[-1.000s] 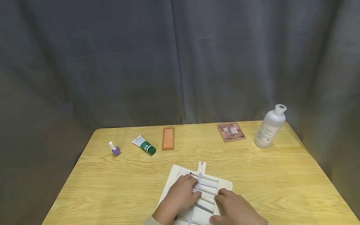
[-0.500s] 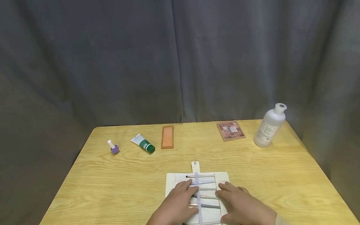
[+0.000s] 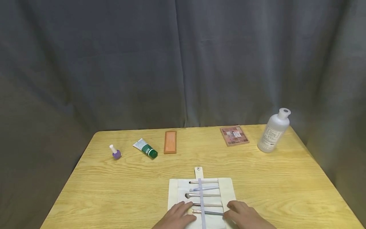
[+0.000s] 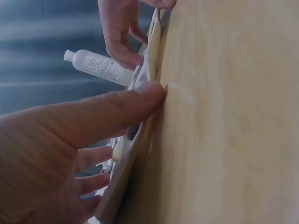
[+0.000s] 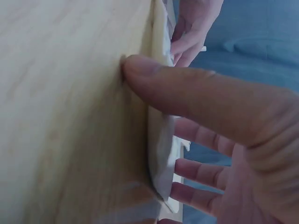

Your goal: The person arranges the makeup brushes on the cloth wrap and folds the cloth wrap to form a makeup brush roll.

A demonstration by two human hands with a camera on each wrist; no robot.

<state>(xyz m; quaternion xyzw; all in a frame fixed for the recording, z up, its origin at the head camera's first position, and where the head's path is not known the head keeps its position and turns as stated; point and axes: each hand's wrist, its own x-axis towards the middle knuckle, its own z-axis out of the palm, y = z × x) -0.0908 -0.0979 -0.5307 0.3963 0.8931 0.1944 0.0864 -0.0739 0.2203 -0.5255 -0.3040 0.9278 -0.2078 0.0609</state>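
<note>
A cream brush roll (image 3: pixel 172 194) lies unfolded at the table's near edge, its snap tab (image 3: pixel 198 172) pointing away. A lilac band (image 3: pixel 201 203) crosses several makeup brushes lying side by side, among them a fan-tipped brush (image 3: pixel 203 195) and a blue-grey handled brush (image 3: pixel 213 213). My left hand (image 3: pixel 178 218) rests on the roll's left part, by the brush heads. On its right flap lies my right hand (image 3: pixel 246 216). In both wrist views the thumbs are at the roll's near edge and the fingers extend over its top. The roll's near part is partly hidden.
Along the back stand or lie a purple nail polish bottle (image 3: pixel 116 154), a green-and-white tube (image 3: pixel 145 148), an orange palette (image 3: pixel 170 142), a square eyeshadow palette (image 3: pixel 234 135) and a tall translucent bottle (image 3: pixel 273 132). A dark curtain (image 3: pixel 183 63) hangs behind the wooden table (image 3: pixel 114 190).
The brush roll has turned from a slant to lie straight. Both hands have slid back toward the near edge, baring more of the brushes.
</note>
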